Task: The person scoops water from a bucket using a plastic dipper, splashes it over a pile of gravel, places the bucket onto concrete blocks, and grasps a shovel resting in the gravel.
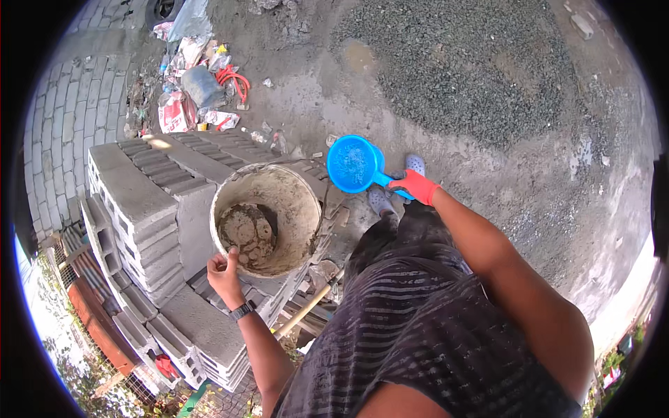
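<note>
A round, mortar-crusted bucket (298, 209) stands on grey concrete blocks, with a lumpy grey residue at its bottom. My bare left hand (224, 277), a dark watch on its wrist, is closed on the bucket's near left rim. In a red and dark work glove, my right hand (418, 187) grips the handle of a blue plastic dipper (382, 178). What looks like clear water lies in the dipper, which is held level to the right of the bucket and apart from it.
Hollow blocks (132, 181) are stacked left of and around the bucket. Rubbish with a red hose (233, 80) lies beyond them. A gravel heap (474, 70) spreads at the far right. A wooden pole (306, 310) leans beside the blocks, near my body.
</note>
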`<action>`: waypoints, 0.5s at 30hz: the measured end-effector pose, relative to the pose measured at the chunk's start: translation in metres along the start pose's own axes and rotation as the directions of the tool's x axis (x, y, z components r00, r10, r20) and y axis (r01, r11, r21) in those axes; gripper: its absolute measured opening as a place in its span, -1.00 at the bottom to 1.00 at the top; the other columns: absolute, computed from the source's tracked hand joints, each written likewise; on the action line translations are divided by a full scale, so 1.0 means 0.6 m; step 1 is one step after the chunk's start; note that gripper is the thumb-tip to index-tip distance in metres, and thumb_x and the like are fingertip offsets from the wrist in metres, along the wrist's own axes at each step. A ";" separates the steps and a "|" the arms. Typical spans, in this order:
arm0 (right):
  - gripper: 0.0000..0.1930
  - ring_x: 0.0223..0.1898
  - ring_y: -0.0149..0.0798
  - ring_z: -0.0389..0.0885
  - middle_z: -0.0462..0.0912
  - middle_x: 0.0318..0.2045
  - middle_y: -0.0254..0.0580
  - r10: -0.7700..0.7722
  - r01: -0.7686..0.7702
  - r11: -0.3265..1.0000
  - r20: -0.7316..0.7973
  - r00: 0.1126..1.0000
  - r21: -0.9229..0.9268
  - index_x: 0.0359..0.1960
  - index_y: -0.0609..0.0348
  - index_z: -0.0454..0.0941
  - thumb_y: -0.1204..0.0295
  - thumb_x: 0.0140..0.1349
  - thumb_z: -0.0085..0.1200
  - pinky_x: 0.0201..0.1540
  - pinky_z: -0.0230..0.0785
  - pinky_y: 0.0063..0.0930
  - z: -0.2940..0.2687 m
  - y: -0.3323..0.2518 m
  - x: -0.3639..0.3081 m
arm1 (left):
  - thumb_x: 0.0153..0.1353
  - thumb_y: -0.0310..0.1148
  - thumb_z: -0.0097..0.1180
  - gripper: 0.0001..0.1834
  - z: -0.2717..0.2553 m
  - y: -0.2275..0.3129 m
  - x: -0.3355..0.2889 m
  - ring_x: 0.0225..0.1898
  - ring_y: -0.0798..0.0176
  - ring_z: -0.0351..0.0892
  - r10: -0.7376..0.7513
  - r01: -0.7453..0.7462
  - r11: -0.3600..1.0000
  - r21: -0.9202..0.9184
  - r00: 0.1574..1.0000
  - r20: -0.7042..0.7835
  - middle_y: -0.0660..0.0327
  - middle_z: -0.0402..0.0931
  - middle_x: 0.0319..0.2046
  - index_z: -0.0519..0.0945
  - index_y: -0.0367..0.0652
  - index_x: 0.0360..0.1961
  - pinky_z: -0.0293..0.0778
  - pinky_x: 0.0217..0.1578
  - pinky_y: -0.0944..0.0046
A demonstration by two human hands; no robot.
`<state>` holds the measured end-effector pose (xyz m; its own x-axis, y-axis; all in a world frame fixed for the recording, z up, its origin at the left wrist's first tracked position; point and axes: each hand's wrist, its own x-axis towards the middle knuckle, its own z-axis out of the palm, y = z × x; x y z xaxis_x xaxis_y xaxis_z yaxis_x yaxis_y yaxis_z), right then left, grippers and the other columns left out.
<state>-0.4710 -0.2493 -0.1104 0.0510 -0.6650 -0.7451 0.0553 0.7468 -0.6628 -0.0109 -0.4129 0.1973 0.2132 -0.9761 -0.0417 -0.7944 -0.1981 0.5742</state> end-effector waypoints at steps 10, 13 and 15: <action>-0.57 -0.61 -0.42 0.55 0.72 -0.30 -0.23 -0.056 0.181 0.885 -0.289 0.956 0.429 0.14 0.29 0.56 0.32 0.30 0.19 -0.58 0.32 -0.52 -0.055 -0.014 -0.364 | 0.37 -0.42 0.01 -0.50 -0.116 -0.190 -0.010 0.03 0.17 0.58 0.018 -0.085 0.949 -0.304 0.976 -0.215 0.02 0.59 0.08 0.47 -0.37 0.30 0.46 0.09 0.22; -0.66 -0.61 -0.34 0.57 0.68 -0.33 -0.18 0.017 0.236 0.826 -0.440 0.898 0.512 0.12 0.24 0.54 0.38 0.35 0.10 -0.58 0.36 -0.44 -0.058 0.070 -0.454 | 0.34 -0.47 -0.13 -0.48 -0.135 -0.235 0.005 0.13 0.11 0.56 0.045 -0.087 0.978 -0.191 0.975 -0.217 -0.02 0.56 0.17 0.46 -0.39 0.31 0.41 0.18 0.18; -0.69 -0.61 -0.34 0.57 0.67 -0.33 -0.17 0.025 0.258 0.820 -0.482 0.876 0.511 0.08 0.22 0.55 0.38 0.35 0.10 -0.58 0.36 -0.43 -0.045 0.105 -0.511 | 0.43 -0.37 -0.09 -0.52 -0.144 -0.239 -0.001 0.15 0.12 0.55 0.042 -0.063 0.992 -0.110 0.981 -0.188 -0.01 0.55 0.19 0.47 -0.39 0.28 0.40 0.20 0.18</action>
<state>-0.5102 0.0017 0.0741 -0.4346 -0.5601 -0.7053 0.5679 0.4373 -0.6973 0.1520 -0.3762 0.1853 0.2827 -0.9495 0.1364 -0.7388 -0.1249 0.6623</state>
